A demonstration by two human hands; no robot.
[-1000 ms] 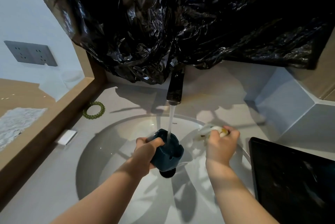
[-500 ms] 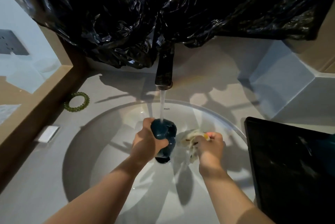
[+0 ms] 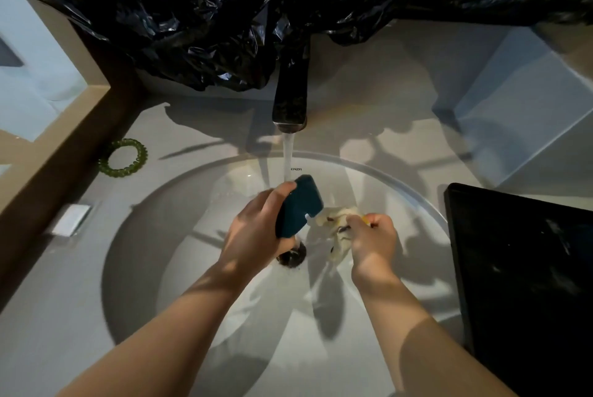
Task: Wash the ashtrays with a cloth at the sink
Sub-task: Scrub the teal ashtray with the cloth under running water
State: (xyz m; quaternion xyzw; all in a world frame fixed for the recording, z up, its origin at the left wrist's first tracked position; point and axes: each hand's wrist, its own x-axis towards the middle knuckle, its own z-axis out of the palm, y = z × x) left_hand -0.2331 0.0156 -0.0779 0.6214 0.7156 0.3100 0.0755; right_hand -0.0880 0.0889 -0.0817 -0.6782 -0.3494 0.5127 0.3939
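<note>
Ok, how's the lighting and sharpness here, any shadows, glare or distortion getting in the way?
Head view: hard light throws crisp arm shadows across the sink; head view: the black plastic sheet glints; straight edges bow from the wide lens; the ashtray and cloth are legible, though dim.

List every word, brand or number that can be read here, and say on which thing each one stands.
"ENZA" (last letter unsure, it could be R): small dark print on the inner wall of the sink, just below the tap.
The white card on the counter: no writing can be made out.
The ashtray and the cloth: no text shows.
</note>
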